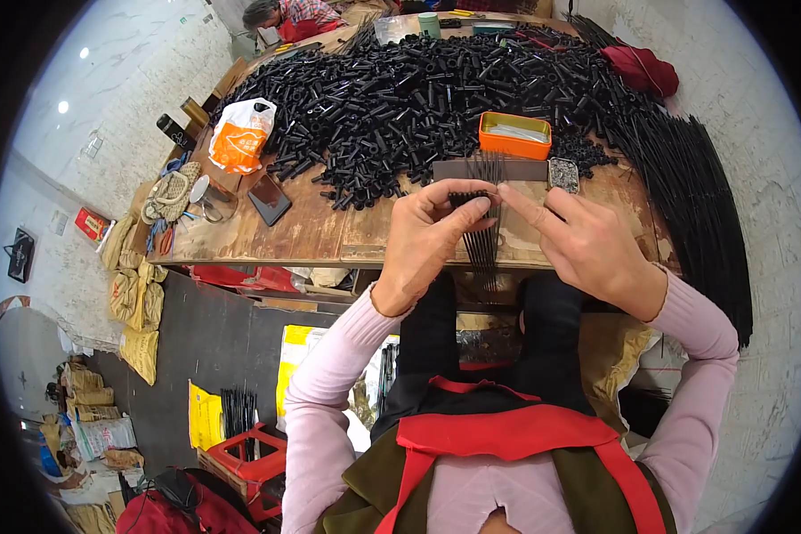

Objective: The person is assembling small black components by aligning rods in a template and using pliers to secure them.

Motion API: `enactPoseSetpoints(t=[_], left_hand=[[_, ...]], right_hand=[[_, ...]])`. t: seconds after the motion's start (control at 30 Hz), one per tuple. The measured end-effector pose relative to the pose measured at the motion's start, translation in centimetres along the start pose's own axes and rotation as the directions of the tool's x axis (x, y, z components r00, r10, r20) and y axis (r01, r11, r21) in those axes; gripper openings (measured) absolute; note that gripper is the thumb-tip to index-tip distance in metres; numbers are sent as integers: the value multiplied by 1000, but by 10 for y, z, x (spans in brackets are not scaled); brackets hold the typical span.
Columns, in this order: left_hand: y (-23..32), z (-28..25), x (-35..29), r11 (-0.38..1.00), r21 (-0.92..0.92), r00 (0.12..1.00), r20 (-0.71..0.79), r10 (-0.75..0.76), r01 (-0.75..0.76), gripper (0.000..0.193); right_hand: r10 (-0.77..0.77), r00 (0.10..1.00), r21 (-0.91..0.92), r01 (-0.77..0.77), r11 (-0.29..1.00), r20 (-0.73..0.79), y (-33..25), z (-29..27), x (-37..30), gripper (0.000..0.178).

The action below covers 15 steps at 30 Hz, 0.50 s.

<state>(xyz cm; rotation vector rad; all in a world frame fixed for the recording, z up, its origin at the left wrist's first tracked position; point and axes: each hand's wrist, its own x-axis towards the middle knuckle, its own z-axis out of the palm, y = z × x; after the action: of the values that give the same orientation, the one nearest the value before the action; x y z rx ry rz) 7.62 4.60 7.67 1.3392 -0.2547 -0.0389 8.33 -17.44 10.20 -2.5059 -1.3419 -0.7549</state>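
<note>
Over the table's near edge, my left hand is closed round a bundle of thin black rods. Its thumb presses across the bundle, where a row of small dark round ends shows. The rods point down toward my lap, and thin tips stick up beyond the fingers. My right hand is at the bundle's right side, its index finger stretched to the rods and its other fingers curled in. Whatever small thing it may pinch is hidden. Just beyond the hands lies a flat grey-brown bar, next to a small clear box of little metal pieces.
A big heap of short black tubes covers the wooden table. An orange tin stands at the heap's edge. Long black rods hang over the right side. Leftward are a phone, mug and plastic bag. Another person sits opposite.
</note>
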Motion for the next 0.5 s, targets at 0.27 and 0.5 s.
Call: enactPoseSetpoints(t=[0.27,0.5], left_hand=[[1,-3,-1,1000,-11,1000,6,-25,25,22],[2,-3,-4,996,-73,998,24,-57,59,22]], right_hand=[[-171,981,-78,165,983,-87,18,-12,6,51],[-208,964,-4,210,978,-166,17,-14,15,31]])
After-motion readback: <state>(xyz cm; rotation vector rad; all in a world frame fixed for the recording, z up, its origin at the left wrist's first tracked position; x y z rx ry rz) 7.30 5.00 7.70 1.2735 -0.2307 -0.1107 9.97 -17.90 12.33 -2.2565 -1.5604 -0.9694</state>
